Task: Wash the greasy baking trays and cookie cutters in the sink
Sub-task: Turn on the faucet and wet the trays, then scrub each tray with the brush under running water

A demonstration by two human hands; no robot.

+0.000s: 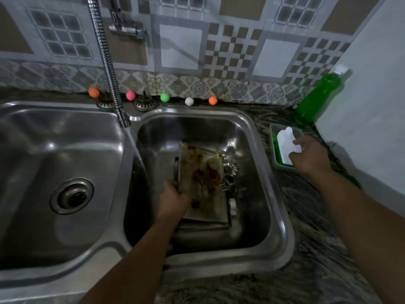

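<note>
No legible text or labels

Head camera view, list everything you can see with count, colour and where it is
Tray: at least one, metal with brown grease, right basin.
Cutters: several, metal, beside tray.
Sink: two steel basins.
Hose: one, chrome, running water.
Balls: five, two orange, pink, green, white, behind sink.
Strainers: two, behind sink.
Bottle: one, green, right corner.
Dish: one, green, right counter.
Sponge: one, white, in dish.
Left hand: grips tray.
Right hand: grips sponge.

Greasy tray [201, 183] tilted in sink [258, 132], cutters [229, 178] beside.
</note>
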